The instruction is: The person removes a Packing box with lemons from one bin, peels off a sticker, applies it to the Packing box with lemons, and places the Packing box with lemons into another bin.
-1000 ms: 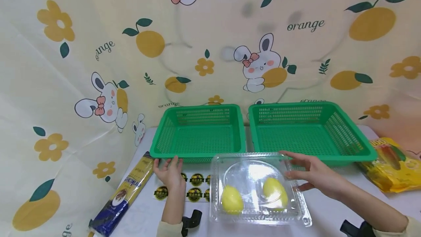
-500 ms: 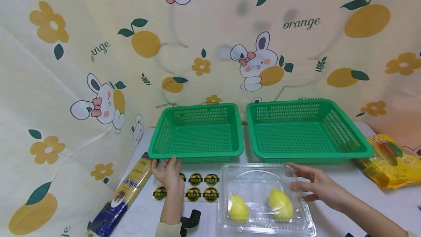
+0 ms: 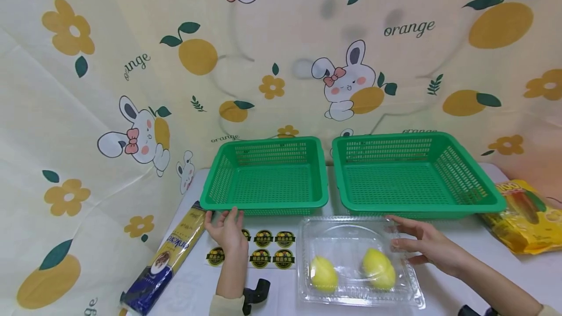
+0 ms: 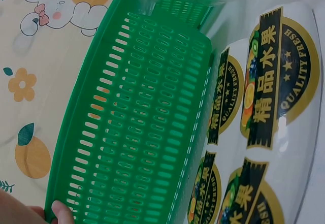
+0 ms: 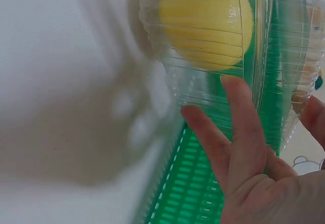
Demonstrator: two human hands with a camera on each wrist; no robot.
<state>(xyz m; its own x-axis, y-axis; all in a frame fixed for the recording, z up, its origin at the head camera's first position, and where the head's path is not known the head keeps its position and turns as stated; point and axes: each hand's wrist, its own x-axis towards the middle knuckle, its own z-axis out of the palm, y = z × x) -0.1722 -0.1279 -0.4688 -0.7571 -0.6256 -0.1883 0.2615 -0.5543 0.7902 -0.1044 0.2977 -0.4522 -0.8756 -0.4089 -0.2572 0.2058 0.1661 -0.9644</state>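
My right hand [image 3: 432, 245] holds a clear plastic clamshell box [image 3: 347, 299] by its right side, thumb and fingers at its edge. Through the lid I see smooth yellow fruits that look like lemons, a left one [image 3: 324, 274] and a right one [image 3: 378, 269]. In the right wrist view, fingertips touch the ridged side of the box near a yellow fruit [image 5: 205, 23]. My left hand [image 3: 228, 235] rests its fingertips at the front rim of the left green basket [image 3: 272, 206]; the left wrist view shows fingertips [image 4: 62, 213] on that rim.
A sheet of round black-and-gold stickers [image 3: 263, 248] lies between the left hand and the box. Another green basket [image 3: 417, 207] stands at the back right. A gold-and-blue packet [image 3: 164, 260] lies far left, a yellow bag [image 3: 527, 216] far right. A printed curtain [image 3: 272, 62] hangs behind.
My right hand has lowered the box toward the table and shifted it slightly right, uncovering more stickers. My left hand has stayed at the basket rim.
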